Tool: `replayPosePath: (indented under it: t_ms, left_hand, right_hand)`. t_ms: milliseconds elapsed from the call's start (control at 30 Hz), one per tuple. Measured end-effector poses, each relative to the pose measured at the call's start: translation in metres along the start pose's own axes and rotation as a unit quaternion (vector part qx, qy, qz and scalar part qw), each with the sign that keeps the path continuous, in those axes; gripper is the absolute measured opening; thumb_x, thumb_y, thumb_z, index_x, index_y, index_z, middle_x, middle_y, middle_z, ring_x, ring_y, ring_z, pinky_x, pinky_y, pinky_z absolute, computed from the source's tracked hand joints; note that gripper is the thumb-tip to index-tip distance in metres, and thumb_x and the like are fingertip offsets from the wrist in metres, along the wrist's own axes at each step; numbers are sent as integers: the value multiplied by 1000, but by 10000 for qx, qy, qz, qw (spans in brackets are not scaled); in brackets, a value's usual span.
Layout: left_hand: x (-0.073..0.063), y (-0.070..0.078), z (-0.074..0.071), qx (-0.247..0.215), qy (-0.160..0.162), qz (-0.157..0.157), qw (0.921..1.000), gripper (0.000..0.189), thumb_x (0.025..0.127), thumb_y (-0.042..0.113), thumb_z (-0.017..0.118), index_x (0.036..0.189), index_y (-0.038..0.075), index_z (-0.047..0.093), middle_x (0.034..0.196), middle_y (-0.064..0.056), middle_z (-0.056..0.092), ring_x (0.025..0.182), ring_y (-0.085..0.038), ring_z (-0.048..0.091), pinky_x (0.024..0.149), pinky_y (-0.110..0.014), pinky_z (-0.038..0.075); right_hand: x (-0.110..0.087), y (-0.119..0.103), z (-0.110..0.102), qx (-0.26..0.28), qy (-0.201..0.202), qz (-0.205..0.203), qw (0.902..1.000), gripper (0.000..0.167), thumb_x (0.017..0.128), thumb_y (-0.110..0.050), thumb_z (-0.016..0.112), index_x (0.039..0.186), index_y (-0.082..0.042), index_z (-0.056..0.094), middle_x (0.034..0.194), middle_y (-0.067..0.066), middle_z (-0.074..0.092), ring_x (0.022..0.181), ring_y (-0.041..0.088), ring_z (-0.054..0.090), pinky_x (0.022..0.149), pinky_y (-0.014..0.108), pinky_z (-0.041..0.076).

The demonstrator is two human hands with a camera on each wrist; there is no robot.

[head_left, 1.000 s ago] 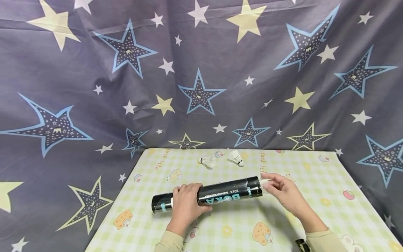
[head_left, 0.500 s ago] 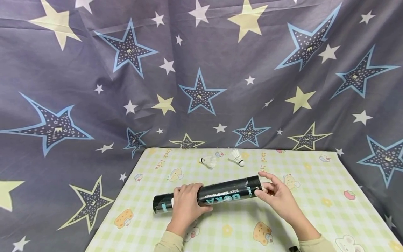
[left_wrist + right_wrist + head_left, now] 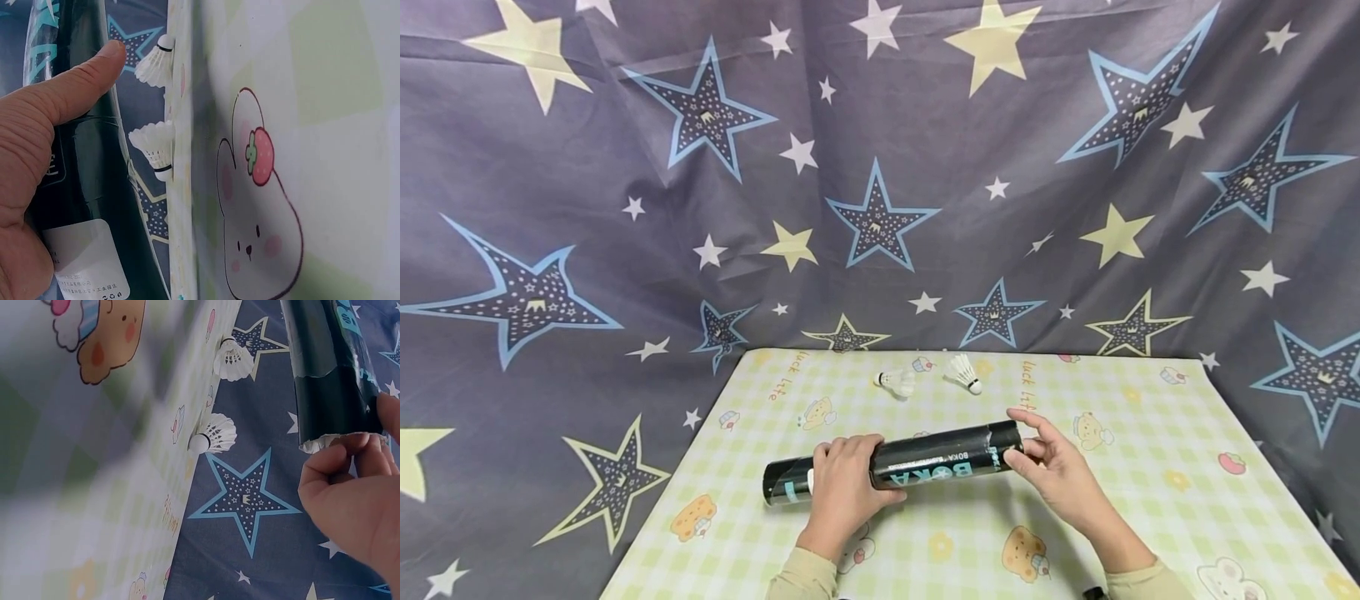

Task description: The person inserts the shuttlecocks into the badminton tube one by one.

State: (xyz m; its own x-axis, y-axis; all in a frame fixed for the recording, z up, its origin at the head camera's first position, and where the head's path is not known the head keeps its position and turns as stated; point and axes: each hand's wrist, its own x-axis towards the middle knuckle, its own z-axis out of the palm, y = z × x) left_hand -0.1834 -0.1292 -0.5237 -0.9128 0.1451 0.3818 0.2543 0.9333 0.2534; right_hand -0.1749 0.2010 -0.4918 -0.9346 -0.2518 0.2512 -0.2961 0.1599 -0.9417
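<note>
A black shuttlecock tube (image 3: 936, 457) with BOKA lettering is held slightly tilted above the table, its right end higher. My left hand (image 3: 846, 496) grips it around the left half, the thumb lying along its side in the left wrist view. At the right end, my right hand (image 3: 1060, 475) holds the rim between index finger and thumb. The other fingers curl at the mouth of the tube (image 3: 334, 400) in the right wrist view; whether they touch anything inside is hidden. Two white shuttlecocks lie behind the tube: one on the left (image 3: 895, 383), one on the right (image 3: 964, 375).
A green-and-white checked tablecloth (image 3: 737, 467) with cartoon prints covers the table. Behind the back edge hangs a dark grey curtain (image 3: 925, 125) patterned with stars. A small dark object (image 3: 1095, 593) shows by the right sleeve at the bottom edge.
My right hand held something white at the tube's mouth; it has moved left against the rim, and the white thing no longer shows between its fingers. My left hand keeps its grip.
</note>
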Motion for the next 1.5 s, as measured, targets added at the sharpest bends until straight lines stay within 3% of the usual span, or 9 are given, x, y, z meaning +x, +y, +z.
replayPosePath:
  t_ms: [100, 367, 967, 1067, 1267, 1400, 1500]
  left_hand:
    - [0, 0, 1, -6, -3, 0, 10000, 93, 54, 61, 103, 133, 23, 71, 125, -2, 78, 107, -27, 66, 100, -53, 42]
    - [-1, 0, 2, -31, 10, 14, 10000, 93, 53, 60, 103, 132, 23, 71, 124, -2, 78, 107, -28, 66, 100, -52, 41]
    - [-3, 0, 2, -37, -83, -75, 9999, 92, 54, 61, 103, 131, 23, 72, 123, -2, 78, 106, -26, 66, 100, -52, 41]
    - [-3, -1, 1, -28, -95, -147, 9998, 93, 54, 61, 103, 133, 22, 72, 124, -2, 78, 107, -26, 66, 101, -52, 42]
    - [-3, -5, 0, -28, -91, -223, 9997, 93, 55, 62, 102, 134, 22, 71, 125, -3, 78, 108, -27, 65, 102, -53, 42]
    - [-3, -7, -2, -69, -108, -247, 9996, 93, 56, 62, 102, 134, 22, 71, 126, -2, 77, 108, -27, 65, 102, -53, 42]
    - [-4, -7, -2, -97, -112, -249, 9996, 92, 56, 63, 101, 134, 23, 72, 126, -2, 77, 109, -27, 65, 102, -54, 42]
  right_hand:
    - [0, 1, 0, 188, -295, -83, 9994, 58, 108, -6, 60, 161, 2, 36, 120, 31, 75, 106, 5, 75, 90, 18, 58]
    - [-1, 0, -1, 326, -616, -84, 9975, 59, 110, -7, 56, 164, 0, 32, 121, 34, 72, 109, 7, 75, 92, 21, 59]
    - [-1, 2, -4, 355, -516, 189, 9979, 58, 110, -10, 60, 162, -1, 36, 125, 30, 74, 109, 9, 75, 94, 20, 60]
    - [0, 1, -7, 189, -370, 228, 9989, 58, 109, -12, 61, 161, 0, 38, 123, 27, 75, 107, 7, 75, 92, 19, 59]
    - [12, 9, -24, -327, 185, 496, 9981, 51, 110, -19, 61, 156, -2, 48, 116, 8, 81, 108, -1, 72, 97, 14, 52]
    - [34, 26, -37, -974, 433, 774, 9913, 46, 111, -24, 60, 153, -5, 54, 117, 11, 81, 108, 1, 71, 93, 16, 53]
    - [55, 41, -40, -1646, 417, 960, 9808, 44, 110, -23, 62, 150, -5, 57, 116, 16, 80, 105, 11, 73, 85, 21, 55]
